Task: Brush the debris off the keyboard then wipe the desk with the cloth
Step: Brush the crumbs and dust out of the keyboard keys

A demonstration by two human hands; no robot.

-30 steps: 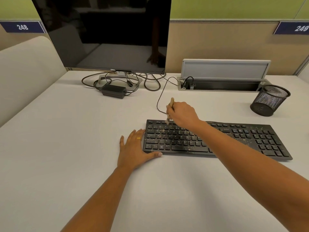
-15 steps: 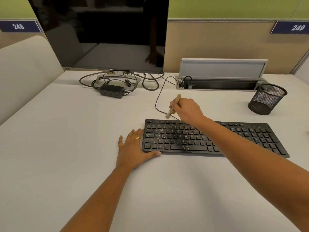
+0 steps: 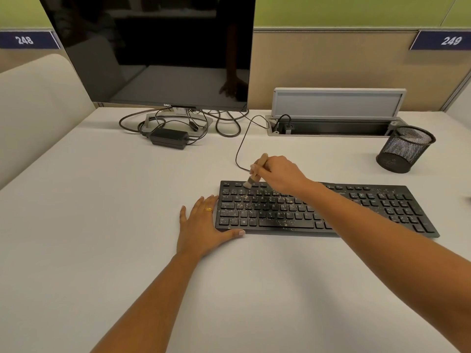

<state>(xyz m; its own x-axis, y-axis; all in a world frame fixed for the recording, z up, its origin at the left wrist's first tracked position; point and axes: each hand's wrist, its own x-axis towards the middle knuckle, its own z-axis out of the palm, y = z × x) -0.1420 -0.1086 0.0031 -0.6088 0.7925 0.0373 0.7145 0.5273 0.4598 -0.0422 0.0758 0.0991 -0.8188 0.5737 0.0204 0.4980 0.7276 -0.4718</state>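
A black keyboard (image 3: 356, 212) lies across the white desk (image 3: 114, 225), its keys speckled with pale debris, thickest on the left half. My right hand (image 3: 280, 173) grips a small wooden-handled brush (image 3: 256, 170); the bristles touch the top key row near the keyboard's left end. My left hand (image 3: 201, 226) rests flat on the desk against the keyboard's left edge, thumb along its front edge. No cloth is in view.
A dark monitor (image 3: 153, 52) stands at the back with a power adapter (image 3: 169, 138) and looped cables under it. An open cable hatch (image 3: 334, 118) sits behind the keyboard. A black mesh pen cup (image 3: 404, 149) stands at the right.
The brush lifted off the top row and swung back over the desk, then came down again onto the top key row. My left hand stayed in place.
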